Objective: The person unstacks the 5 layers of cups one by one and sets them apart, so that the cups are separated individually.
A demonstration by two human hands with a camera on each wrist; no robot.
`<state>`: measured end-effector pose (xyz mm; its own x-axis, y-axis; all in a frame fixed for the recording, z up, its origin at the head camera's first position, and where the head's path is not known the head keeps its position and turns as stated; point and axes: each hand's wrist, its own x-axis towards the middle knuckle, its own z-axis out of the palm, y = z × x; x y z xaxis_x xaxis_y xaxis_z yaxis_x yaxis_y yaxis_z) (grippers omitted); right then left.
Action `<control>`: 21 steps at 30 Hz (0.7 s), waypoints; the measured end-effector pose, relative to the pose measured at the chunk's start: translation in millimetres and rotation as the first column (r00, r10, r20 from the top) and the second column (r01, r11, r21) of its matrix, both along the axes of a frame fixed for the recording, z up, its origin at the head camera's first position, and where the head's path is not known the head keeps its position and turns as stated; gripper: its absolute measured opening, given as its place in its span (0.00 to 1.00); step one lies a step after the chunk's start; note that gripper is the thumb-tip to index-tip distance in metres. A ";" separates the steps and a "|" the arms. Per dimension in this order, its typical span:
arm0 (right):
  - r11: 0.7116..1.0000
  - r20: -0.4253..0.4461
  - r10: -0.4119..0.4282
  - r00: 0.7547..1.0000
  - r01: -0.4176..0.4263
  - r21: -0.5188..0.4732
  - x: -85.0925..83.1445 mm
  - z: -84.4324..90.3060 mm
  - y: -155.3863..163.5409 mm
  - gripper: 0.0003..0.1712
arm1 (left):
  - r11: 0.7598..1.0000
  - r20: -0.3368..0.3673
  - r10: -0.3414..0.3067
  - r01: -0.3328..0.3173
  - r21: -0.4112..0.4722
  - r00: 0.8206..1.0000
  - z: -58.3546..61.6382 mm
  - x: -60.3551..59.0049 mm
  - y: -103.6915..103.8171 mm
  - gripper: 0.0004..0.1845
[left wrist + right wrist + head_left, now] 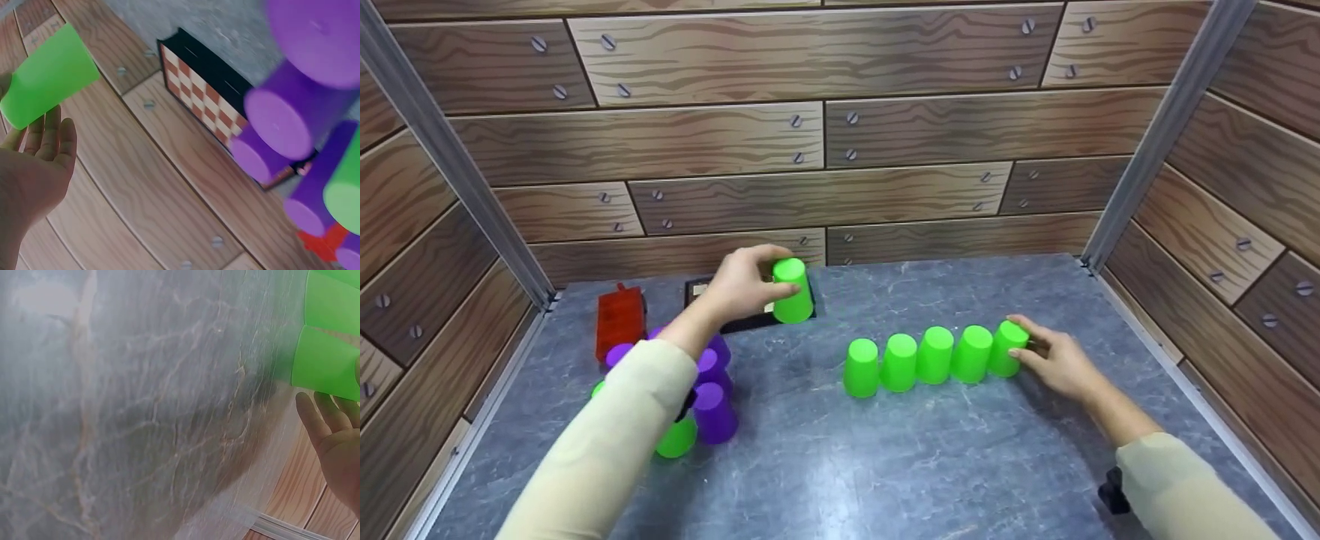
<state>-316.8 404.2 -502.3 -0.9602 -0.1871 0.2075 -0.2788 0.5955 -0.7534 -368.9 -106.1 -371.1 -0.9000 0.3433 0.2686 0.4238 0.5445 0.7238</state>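
Lining up upturned green cups on the grey tabletop (pixel 945 465). Left hand (pixel 742 286) gripping a green cup (pixel 793 291) by its side, fingers curled round it, holding it aloft over the black checkered box (pixel 735 321) at the back. Right hand (pixel 1054 358) steadying the end cup (pixel 1008 348) of the five-cup row (pixel 934 355), fingers lying lightly against it, thumb on the rim. Probably calling next for carrying the held cup across to the row. Purple cups (pixel 712 390) clustering beneath the left sleeve.
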 end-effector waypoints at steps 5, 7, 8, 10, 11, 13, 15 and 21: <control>1.000 0.005 -0.003 1.000 0.003 0.012 0.6 1.0 -0.2 0.35 | 0.999 0.044 0.027 -0.026 -0.025 0.999 -2.9 -0.1 -18.3 0.28; 1.000 0.013 0.001 1.000 -0.001 0.009 0.2 1.6 -0.5 0.35 | 0.999 0.046 0.037 -0.035 -0.040 0.998 -5.5 -1.3 -24.3 0.28; 1.000 0.018 0.003 1.000 -0.003 0.006 -0.1 1.6 -0.3 0.35 | 0.998 0.047 0.047 -0.044 -0.051 0.998 -6.8 -2.1 -26.8 0.28; 1.000 0.023 0.006 1.000 -0.006 0.003 -0.5 1.7 -0.4 0.35 | 0.997 0.046 0.051 -0.048 -0.067 0.998 -11.2 -4.1 -32.1 0.28; 1.000 0.026 0.009 1.000 -0.009 0.003 -0.8 1.6 -0.4 0.35 | 0.996 0.048 0.049 -0.045 -0.073 0.998 -13.8 -5.1 -34.7 0.29; 1.000 0.034 0.007 0.999 -0.008 0.008 -0.8 1.5 0.1 0.35 | 0.995 0.050 0.047 -0.043 -0.085 0.998 -19.3 -6.8 -38.9 0.30; 1.000 0.037 0.003 0.999 -0.003 0.012 -0.7 1.3 0.7 0.36 | 0.995 0.060 0.044 -0.038 -0.095 0.997 -24.9 -8.2 -42.4 0.30; 1.000 0.023 0.003 1.000 -0.003 0.011 -1.3 0.4 1.6 0.36 | 0.991 0.094 0.079 -0.068 -0.114 0.993 -41.3 -13.9 -54.2 0.28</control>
<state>-318.1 405.8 -502.0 -0.9641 -0.1922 0.1834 -0.2634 0.6031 -0.7529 -382.8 -160.3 -412.4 -0.9438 0.2982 0.1424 0.3101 0.6503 0.6935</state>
